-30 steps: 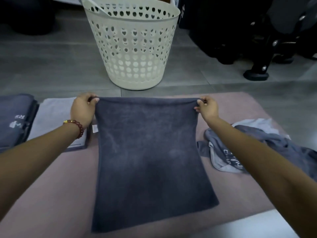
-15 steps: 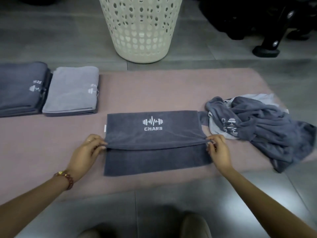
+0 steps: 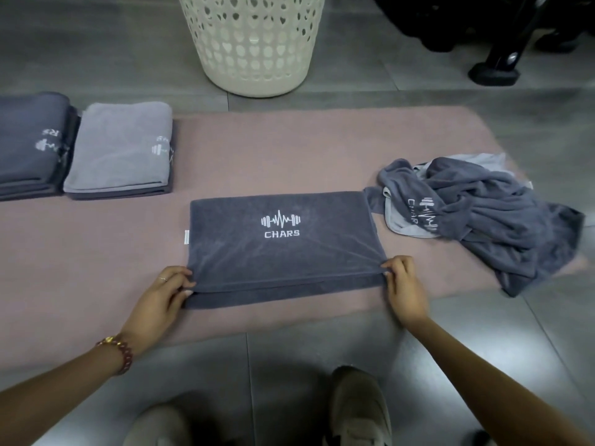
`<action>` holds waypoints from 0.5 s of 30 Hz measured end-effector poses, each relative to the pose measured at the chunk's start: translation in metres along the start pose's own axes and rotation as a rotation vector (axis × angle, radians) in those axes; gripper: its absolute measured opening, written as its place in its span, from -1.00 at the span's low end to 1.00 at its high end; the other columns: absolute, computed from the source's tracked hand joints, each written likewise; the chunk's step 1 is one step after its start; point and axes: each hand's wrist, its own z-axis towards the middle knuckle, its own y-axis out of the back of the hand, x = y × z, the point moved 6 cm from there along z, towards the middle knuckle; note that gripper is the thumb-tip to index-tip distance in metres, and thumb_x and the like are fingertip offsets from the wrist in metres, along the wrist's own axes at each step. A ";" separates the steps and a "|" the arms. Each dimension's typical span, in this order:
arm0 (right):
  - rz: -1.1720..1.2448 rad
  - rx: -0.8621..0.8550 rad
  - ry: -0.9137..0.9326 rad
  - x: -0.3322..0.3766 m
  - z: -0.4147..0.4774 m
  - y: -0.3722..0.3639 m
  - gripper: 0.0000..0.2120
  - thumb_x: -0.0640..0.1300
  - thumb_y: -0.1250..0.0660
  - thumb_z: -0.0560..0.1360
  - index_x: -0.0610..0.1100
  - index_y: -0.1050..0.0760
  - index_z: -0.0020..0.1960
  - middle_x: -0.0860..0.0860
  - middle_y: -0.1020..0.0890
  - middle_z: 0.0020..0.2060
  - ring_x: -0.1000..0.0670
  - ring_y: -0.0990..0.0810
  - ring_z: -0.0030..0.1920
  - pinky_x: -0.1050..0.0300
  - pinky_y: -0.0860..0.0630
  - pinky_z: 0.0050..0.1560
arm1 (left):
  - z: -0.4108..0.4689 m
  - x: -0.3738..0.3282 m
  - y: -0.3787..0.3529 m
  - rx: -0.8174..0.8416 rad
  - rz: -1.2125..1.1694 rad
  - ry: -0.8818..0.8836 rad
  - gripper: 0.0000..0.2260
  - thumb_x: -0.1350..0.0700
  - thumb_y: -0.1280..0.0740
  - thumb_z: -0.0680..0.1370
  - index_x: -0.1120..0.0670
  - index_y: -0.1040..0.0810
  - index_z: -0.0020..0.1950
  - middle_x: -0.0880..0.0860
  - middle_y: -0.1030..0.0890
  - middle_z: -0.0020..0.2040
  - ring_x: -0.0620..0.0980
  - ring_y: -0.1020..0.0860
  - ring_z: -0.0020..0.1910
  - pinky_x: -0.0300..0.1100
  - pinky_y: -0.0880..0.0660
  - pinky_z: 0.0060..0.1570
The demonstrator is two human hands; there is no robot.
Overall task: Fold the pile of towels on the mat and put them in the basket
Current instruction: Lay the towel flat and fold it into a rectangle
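Both hands have drawn the folded flap nearer, almost onto the near edge. Left hand (image 3: 161,294) and right hand (image 3: 402,286) pinch the dark grey towel's (image 3: 283,252) near corners — arms reaching forward — mid-mat (image 3: 289,149), basket (image 3: 254,43) beyond.
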 end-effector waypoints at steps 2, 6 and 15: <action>-0.015 0.018 0.008 -0.004 -0.006 -0.005 -0.88 -0.30 -0.21 0.53 -0.20 -0.47 0.03 -0.13 -0.43 0.07 -0.19 -0.55 -0.16 0.04 -0.45 -0.15 | -0.001 0.001 -0.002 0.022 0.011 0.011 -0.91 0.05 -0.16 0.50 -0.13 -0.42 -0.10 -0.27 -0.39 0.12 -0.12 -0.44 0.07 -0.55 -0.23 0.18; 0.045 -0.026 -0.004 0.001 -0.009 -0.004 -0.89 -0.32 -0.18 0.54 -0.22 -0.43 0.03 -0.13 -0.41 0.09 -0.17 -0.54 -0.14 0.00 -0.48 -0.11 | -0.001 0.003 -0.001 0.046 0.101 -0.028 -0.75 0.00 -0.10 0.52 0.12 -0.49 -0.10 -0.16 -0.40 0.08 -0.10 -0.44 0.05 -0.49 -0.27 0.14; -0.009 0.028 0.061 0.002 -0.009 -0.001 -0.90 -0.35 -0.19 0.51 -0.28 -0.44 0.01 -0.17 -0.49 0.14 -0.22 -0.56 -0.06 0.01 -0.47 -0.06 | -0.012 0.013 -0.008 0.183 0.223 -0.065 -0.70 -0.01 -0.09 0.54 0.14 -0.54 -0.08 0.08 -0.49 0.24 -0.07 -0.48 0.09 -0.23 -0.40 0.05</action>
